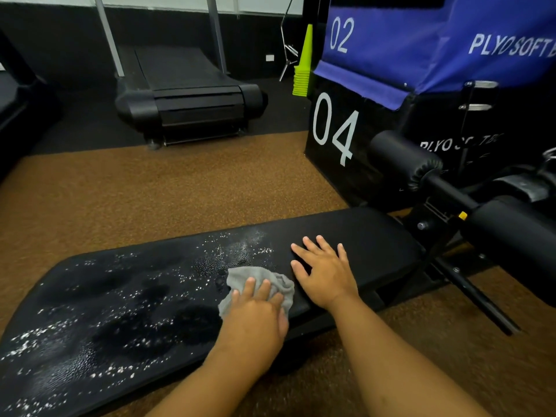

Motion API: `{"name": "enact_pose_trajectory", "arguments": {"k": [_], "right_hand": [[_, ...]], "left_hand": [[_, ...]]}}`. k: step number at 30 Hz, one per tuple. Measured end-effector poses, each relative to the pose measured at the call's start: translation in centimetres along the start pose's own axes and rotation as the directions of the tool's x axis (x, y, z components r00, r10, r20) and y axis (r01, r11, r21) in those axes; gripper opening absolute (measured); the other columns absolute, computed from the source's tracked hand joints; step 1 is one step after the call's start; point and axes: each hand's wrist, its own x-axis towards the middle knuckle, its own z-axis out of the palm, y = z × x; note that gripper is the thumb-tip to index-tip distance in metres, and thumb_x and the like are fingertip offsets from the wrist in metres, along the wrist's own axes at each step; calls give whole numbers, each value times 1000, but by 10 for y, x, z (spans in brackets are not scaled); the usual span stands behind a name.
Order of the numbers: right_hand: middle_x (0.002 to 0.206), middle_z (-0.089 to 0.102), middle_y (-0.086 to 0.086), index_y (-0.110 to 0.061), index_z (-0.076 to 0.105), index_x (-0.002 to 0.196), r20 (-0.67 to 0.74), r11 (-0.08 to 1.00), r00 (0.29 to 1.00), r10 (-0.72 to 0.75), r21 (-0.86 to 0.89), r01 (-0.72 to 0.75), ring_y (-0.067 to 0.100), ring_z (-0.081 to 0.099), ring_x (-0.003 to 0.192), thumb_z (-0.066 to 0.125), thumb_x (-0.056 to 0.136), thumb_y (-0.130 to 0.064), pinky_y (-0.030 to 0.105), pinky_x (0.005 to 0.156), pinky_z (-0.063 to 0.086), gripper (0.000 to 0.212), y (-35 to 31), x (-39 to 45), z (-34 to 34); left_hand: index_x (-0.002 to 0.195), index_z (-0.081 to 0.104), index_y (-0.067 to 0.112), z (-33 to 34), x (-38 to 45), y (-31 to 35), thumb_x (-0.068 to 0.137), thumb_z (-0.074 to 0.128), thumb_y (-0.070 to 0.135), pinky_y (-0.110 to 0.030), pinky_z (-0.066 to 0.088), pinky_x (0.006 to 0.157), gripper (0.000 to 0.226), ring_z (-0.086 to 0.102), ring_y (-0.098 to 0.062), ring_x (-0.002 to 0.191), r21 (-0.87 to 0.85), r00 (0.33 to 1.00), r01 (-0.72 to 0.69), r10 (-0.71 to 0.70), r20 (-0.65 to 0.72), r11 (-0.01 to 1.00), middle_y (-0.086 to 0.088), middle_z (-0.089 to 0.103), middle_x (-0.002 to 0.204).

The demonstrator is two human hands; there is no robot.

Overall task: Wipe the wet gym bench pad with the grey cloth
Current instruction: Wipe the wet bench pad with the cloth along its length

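Note:
The black gym bench pad (126,299) runs from lower left to centre right, and water droplets cover its left and middle parts. A crumpled grey cloth (240,276) lies on the pad at the edge of the wet area. My left hand (255,314) presses down on the cloth, fingers curled over it. My right hand (326,273) rests flat on the drier right part of the pad with its fingers spread, just right of the cloth.
Black foam rollers (403,159) and the bench frame stand at the right. Behind them are a black plyo box marked 04 (337,130) and a blue one marked 02 (391,40). A treadmill (189,97) and stacked green cones (302,70) stand beyond the brown floor mat (168,188).

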Motion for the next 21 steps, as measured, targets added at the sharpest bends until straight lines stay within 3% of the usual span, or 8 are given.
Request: {"name": "enact_pose_trajectory", "arguments": {"k": [3,5,8,10,13,15,19,21], "right_hand": [[156,23,-14,-42,32,142,6,1000,1000,2,7,-2,11,5,146,30,96,-50,46,119,-4,47,0,1,-1],[155,23,-14,-41,33,142,4,1000,1000,-2,9,2,11,5,146,31,97,-50,46,119,-4,46,0,0,-1],[155,24,-14,-42,34,141,-2,1000,1000,0,13,0,11,6,146,31,96,-51,46,119,-3,46,1,0,-1],[155,25,-15,-42,35,141,-5,1000,1000,4,18,-4,11,7,146,31,96,-51,46,119,-3,46,0,-1,-1],[155,25,-15,-43,35,141,-9,999,1000,9,33,-8,10,7,146,31,95,-52,46,119,-3,46,-1,-1,-2],[155,25,-14,-42,36,141,-11,1000,1000,6,27,-5,11,7,146,32,96,-51,47,119,-2,46,-1,-1,-2],[154,26,-14,-42,37,140,-5,999,1000,1,32,-1,11,8,146,32,97,-48,46,119,-2,44,1,0,-2],[154,27,-14,-42,37,140,-10,999,1000,1,33,-1,11,8,146,32,98,-47,46,119,-2,43,1,1,-1]], "left_hand": [[149,18,29,-1,16,18,99,24,46,-56,10,114,53,2,-38,146,-8,998,65,-64,28,998,-6,8,160],[145,33,23,1,20,16,100,25,40,-54,23,111,49,17,-39,143,55,998,-64,64,0,996,-9,27,155],[101,74,26,9,2,-4,86,41,35,-35,53,87,38,64,-25,110,151,940,-313,328,-92,938,3,71,109],[84,78,27,11,-5,-13,80,44,36,-32,57,77,35,70,-19,99,176,942,-264,293,-163,948,6,74,97],[119,64,21,6,7,-7,97,35,30,-38,45,99,37,46,-27,131,59,983,-82,91,-159,995,-1,55,136],[131,49,18,1,26,-4,101,25,31,-37,33,106,40,29,-27,139,60,989,-4,13,-145,998,-3,40,147],[143,33,8,4,30,9,101,28,24,-47,25,113,45,20,-35,142,280,966,-251,257,15,927,-13,35,148],[142,37,11,6,13,8,102,30,26,-46,24,115,44,20,-32,143,352,944,-316,330,22,881,-10,37,148]]}}
